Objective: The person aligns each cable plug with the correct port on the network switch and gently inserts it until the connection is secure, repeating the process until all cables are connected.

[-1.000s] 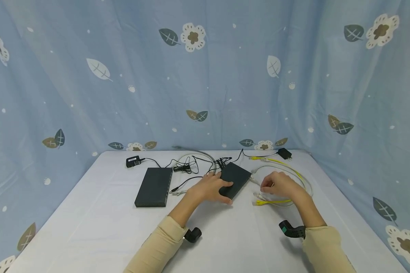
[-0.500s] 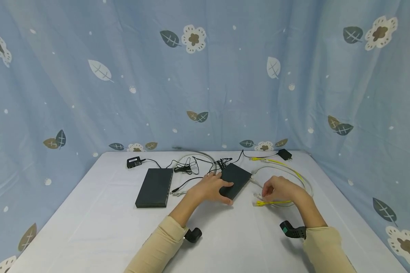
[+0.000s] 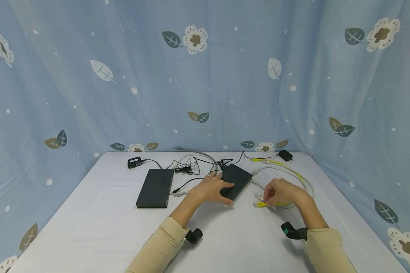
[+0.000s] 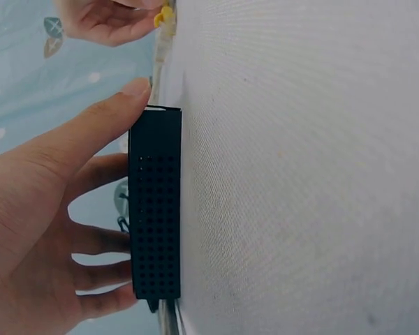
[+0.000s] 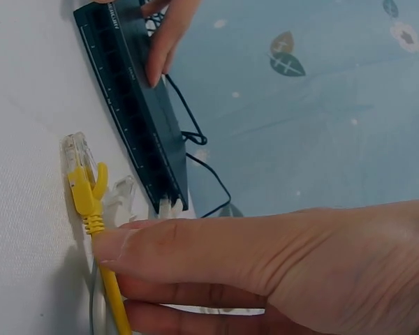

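Observation:
My left hand (image 3: 210, 188) holds the smaller black network switch (image 3: 237, 180). In the left wrist view its thumb lies at one end and the other fingers spread over the top, beside the vented side. My right hand (image 3: 281, 190) pinches a yellow network cable (image 5: 112, 293) just behind its boot. The clear plug (image 5: 77, 150) of that cable points outward, free of the switch's row of ports. A pale plug (image 5: 169, 206) sits at the port row's near end. Another clear plug (image 5: 122, 192) lies beside the yellow one, its cable partly hidden by my right hand.
A larger black switch (image 3: 155, 188) lies at the left. Behind it is a power adapter (image 3: 134, 162), and a second adapter (image 3: 286, 155) sits at the back right. Bundled black cords (image 3: 183, 169) and a coiled grey cable (image 3: 311, 185) lie on the white-covered table (image 3: 99, 227).
My right hand has come down slightly toward me, from above the loose plugs onto the yellow cable, and now pinches it. The left hand stays on the switch.

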`<state>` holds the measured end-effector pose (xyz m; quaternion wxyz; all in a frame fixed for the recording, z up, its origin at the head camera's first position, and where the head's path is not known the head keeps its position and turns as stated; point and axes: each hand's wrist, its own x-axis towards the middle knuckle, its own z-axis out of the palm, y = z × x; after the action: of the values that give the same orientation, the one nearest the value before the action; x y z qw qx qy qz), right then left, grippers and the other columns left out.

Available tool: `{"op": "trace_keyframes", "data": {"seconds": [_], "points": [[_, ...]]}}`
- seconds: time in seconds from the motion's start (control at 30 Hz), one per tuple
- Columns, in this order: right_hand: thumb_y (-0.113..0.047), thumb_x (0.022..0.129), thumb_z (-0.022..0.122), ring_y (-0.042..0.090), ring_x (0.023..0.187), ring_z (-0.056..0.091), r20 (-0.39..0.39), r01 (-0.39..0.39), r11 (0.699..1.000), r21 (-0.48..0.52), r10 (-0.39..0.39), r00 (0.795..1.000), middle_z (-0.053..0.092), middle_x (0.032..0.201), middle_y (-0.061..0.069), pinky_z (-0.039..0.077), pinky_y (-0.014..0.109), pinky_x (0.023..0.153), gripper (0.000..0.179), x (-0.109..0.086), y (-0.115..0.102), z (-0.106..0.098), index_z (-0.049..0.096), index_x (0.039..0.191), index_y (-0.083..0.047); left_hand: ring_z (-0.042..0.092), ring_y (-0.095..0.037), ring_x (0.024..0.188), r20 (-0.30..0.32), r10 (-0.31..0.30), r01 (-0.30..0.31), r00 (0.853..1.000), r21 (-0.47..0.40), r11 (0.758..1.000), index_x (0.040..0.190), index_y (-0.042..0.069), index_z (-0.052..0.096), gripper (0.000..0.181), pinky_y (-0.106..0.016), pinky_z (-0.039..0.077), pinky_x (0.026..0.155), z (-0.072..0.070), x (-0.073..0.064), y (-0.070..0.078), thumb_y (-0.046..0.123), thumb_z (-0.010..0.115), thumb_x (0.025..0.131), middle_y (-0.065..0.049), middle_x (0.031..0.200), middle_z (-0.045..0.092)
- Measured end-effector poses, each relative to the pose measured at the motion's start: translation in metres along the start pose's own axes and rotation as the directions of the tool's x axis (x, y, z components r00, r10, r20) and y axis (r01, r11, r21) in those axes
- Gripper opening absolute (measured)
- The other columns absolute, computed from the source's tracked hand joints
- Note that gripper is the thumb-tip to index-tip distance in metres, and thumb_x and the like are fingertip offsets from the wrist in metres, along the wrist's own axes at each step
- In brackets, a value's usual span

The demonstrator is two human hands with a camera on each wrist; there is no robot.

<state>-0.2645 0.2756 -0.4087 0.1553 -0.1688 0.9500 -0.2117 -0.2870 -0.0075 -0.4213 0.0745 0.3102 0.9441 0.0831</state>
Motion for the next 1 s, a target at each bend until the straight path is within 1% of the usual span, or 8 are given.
{"op": "trace_keyframes", "data": {"seconds": [0.13, 0.27, 0.37, 0.47, 0.67, 0.8, 0.9, 1.0], "points": [[-0.009, 0.072, 0.085, 0.013, 0.069, 0.054, 0.008, -0.037, 0.999, -0.001, 0.037, 0.999, 0.063, 0.073, -0.004, 0.044, 0.029, 0.066, 0.017, 0.001, 0.000, 0.002, 0.070, 0.078, -0.013, 0.022, -0.047, 0.147, -0.001, -0.005, 0.005, 1.000, 0.001, 1.000, 0.142, 0.039, 0.051, 0.071, -0.059, 0.023, 0.118, 0.001, 0.000, 0.000, 0.065, 0.070, 0.078, -0.020, 0.160, 0.026], [-0.007, 0.071, 0.085, 0.013, 0.068, 0.052, 0.010, -0.038, 0.999, -0.022, 0.038, 0.999, 0.062, 0.072, -0.002, 0.043, 0.029, 0.064, 0.019, 0.000, 0.000, 0.002, 0.068, 0.077, -0.012, 0.022, -0.047, 0.147, 0.000, -0.007, 0.007, 1.000, -0.005, 1.000, 0.142, 0.039, 0.051, 0.071, -0.059, 0.022, 0.118, 0.001, 0.000, 0.000, 0.065, 0.070, 0.078, -0.021, 0.160, 0.026], [-0.006, 0.071, 0.085, 0.013, 0.067, 0.052, 0.013, -0.014, 0.999, -0.032, 0.015, 1.000, 0.062, 0.072, -0.002, 0.043, 0.029, 0.063, 0.019, -0.002, 0.000, 0.001, 0.067, 0.077, -0.011, 0.021, -0.047, 0.148, 0.001, -0.008, 0.008, 1.000, -0.010, 1.000, 0.142, 0.039, 0.051, 0.071, -0.059, 0.022, 0.119, 0.000, -0.001, 0.000, 0.065, 0.070, 0.078, -0.020, 0.160, 0.026], [-0.006, 0.073, 0.084, 0.013, 0.067, 0.052, 0.023, 0.005, 1.000, -0.008, -0.005, 1.000, 0.063, 0.072, -0.001, 0.044, 0.029, 0.064, 0.018, -0.004, 0.000, -0.001, 0.067, 0.078, -0.011, 0.021, -0.046, 0.148, 0.003, -0.013, 0.014, 1.000, -0.008, 1.000, 0.142, 0.040, 0.050, 0.071, -0.058, 0.021, 0.119, 0.000, -0.001, 0.001, 0.065, 0.070, 0.078, -0.019, 0.161, 0.025], [-0.008, 0.081, 0.077, 0.010, 0.071, 0.057, 0.035, 0.073, 0.996, 0.043, -0.074, 0.997, 0.070, 0.080, -0.003, 0.048, 0.025, 0.066, 0.007, -0.005, 0.003, -0.007, 0.074, 0.086, -0.011, 0.021, -0.046, 0.148, 0.005, -0.017, 0.017, 1.000, -0.002, 1.000, 0.142, 0.041, 0.050, 0.071, -0.058, 0.022, 0.119, 0.000, 0.000, 0.001, 0.066, 0.070, 0.078, -0.019, 0.161, 0.026], [-0.008, 0.085, 0.073, 0.010, 0.074, 0.060, 0.001, 0.114, 0.992, 0.055, -0.114, 0.994, 0.072, 0.084, -0.003, 0.050, 0.025, 0.067, 0.006, -0.003, 0.006, -0.008, 0.076, 0.090, -0.010, 0.021, -0.046, 0.148, 0.008, -0.017, 0.017, 1.000, 0.001, 1.000, 0.142, 0.041, 0.050, 0.072, -0.058, 0.022, 0.119, 0.000, 0.000, 0.001, 0.066, 0.070, 0.078, -0.018, 0.161, 0.025], [-0.008, 0.085, 0.073, 0.010, 0.075, 0.061, -0.042, 0.124, 0.990, 0.063, -0.121, 0.992, 0.072, 0.084, -0.002, 0.051, 0.026, 0.068, 0.005, -0.001, 0.007, -0.007, 0.075, 0.089, -0.010, 0.021, -0.047, 0.148, 0.005, -0.018, 0.018, 1.000, 0.001, 1.000, 0.142, 0.041, 0.050, 0.072, -0.058, 0.022, 0.119, 0.000, 0.000, 0.001, 0.066, 0.070, 0.078, -0.018, 0.161, 0.025], [-0.009, 0.086, 0.073, 0.010, 0.075, 0.062, -0.083, 0.122, 0.991, 0.045, -0.118, 0.989, 0.072, 0.084, -0.002, 0.052, 0.028, 0.068, 0.004, 0.001, 0.007, -0.006, 0.075, 0.089, -0.010, 0.021, -0.047, 0.148, 0.003, -0.019, 0.019, 1.000, 0.002, 1.000, 0.142, 0.041, 0.050, 0.072, -0.058, 0.022, 0.119, 0.000, 0.000, 0.001, 0.067, 0.070, 0.078, -0.018, 0.161, 0.025]]}}
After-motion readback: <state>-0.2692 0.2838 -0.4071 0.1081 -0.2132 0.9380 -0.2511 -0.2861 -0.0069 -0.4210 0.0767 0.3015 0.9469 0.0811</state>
